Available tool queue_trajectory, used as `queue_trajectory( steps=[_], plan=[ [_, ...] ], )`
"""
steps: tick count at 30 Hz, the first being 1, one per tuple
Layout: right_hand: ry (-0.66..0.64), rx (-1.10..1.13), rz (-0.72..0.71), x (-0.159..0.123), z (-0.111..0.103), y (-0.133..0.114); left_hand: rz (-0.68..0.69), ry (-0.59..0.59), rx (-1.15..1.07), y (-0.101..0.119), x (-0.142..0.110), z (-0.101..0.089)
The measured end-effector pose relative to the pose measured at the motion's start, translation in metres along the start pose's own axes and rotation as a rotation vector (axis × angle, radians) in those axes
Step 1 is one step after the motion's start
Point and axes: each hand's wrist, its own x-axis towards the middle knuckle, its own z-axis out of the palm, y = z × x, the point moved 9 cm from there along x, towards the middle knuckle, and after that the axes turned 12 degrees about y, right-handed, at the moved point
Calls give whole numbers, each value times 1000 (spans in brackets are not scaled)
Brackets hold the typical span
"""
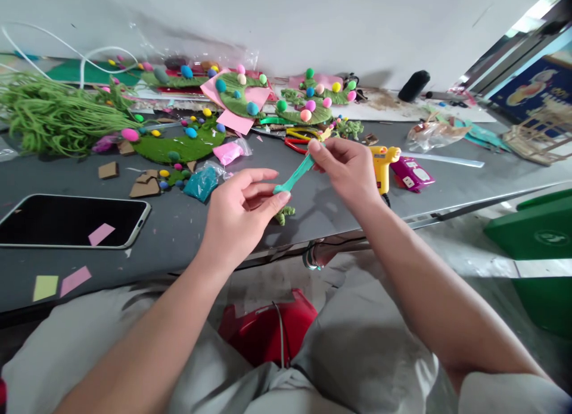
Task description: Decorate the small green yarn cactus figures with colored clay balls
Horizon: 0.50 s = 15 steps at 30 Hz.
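A stretched strip of teal clay [295,174] spans between both hands above the dark grey table [179,223]. My left hand [239,214] pinches its lower end between thumb and fingertips. My right hand [346,170] pinches the upper end, higher and further right. A small green yarn-wrapped piece [285,214] lies on the table just under the strip. A bag of teal clay [202,182] and a bag of pink clay [229,152] lie to the left of my hands.
A phone [71,221] lies at the left. A yellow glue gun [383,164] and a magenta box [412,173] sit to the right. Green felt shapes with coloured balls [179,145], green yarn [53,116], red-handled scissors [295,143] and cardboard scraps [145,187] crowd the back. A red stool [268,327] shows between my knees.
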Motion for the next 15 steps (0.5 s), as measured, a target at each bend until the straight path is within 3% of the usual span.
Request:
queue_trajectory(
  steps=[5,8,11,15],
  plan=[
    [-291,84,59,-27,30,-9,-61,-39,-129,-5,-1,6],
    [-352,96,48,-40,43,-12,-26,2,-80,-5,0,2],
    [-318,43,22,-34,40,-7,3,28,-13,-4,1,-2],
    [-96,-15,4,-10,13,0,-19,23,9,-4,0,-3]
  ],
)
